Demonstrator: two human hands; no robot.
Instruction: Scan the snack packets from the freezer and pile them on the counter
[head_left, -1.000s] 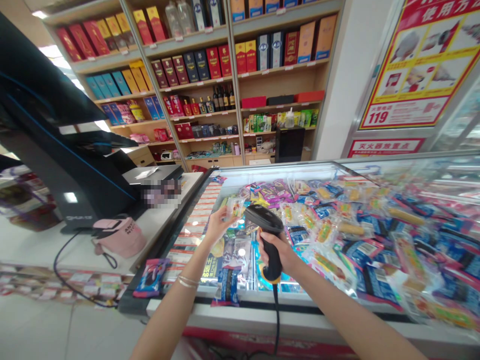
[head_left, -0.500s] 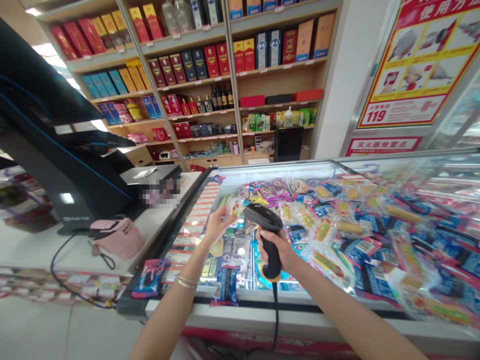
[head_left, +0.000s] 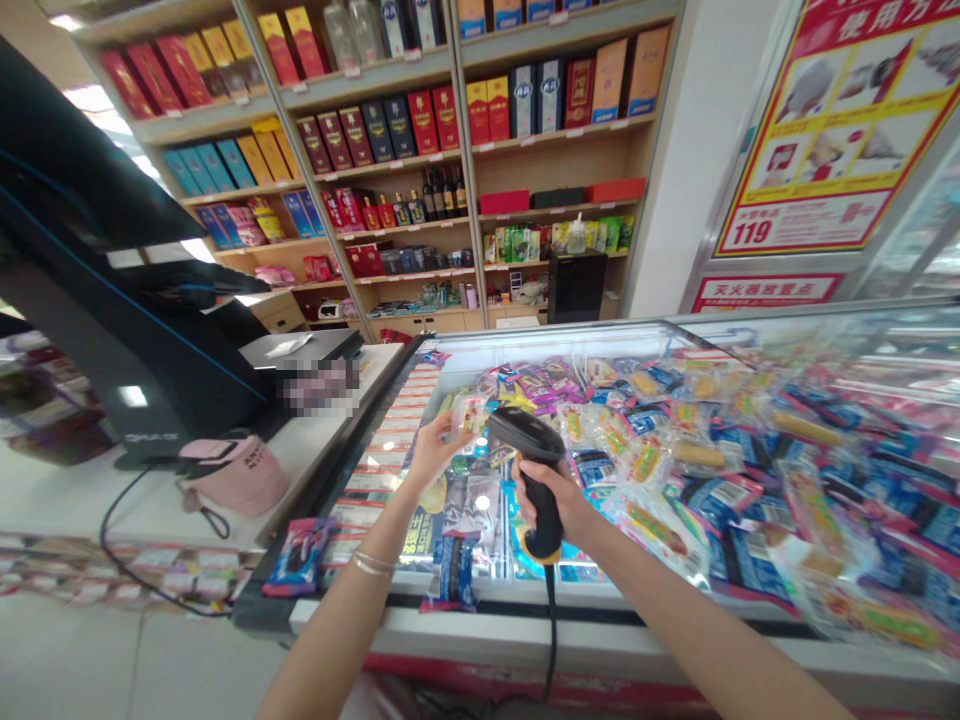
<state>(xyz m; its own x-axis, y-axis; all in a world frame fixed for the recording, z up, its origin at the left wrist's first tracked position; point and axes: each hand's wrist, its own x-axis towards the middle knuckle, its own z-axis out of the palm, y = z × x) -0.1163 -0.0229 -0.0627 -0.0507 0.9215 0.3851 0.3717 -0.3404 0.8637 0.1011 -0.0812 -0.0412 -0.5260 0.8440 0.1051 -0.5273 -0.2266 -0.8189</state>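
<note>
My right hand (head_left: 551,495) is wrapped round the handle of a black barcode scanner (head_left: 529,435), whose head points left. Between the fingers of my left hand (head_left: 436,450) is a small clear snack packet (head_left: 471,414), its print partly hidden by glare. The scanner head is close to the right side of that packet. Both hands are above a glass-topped freezer (head_left: 480,625). A blue wrapped snack (head_left: 453,572) lies on its front edge below my left hand, and a purple-and-blue packet (head_left: 300,556) rests on its left corner.
Many wrapped snacks (head_left: 701,455) are heaped on the right. A pink cup (head_left: 234,474) stands on the left counter beside a black checkout terminal (head_left: 161,370). The scanner's cable (head_left: 551,640) hangs over the freezer's front. Shelves of boxes (head_left: 397,130) line the back.
</note>
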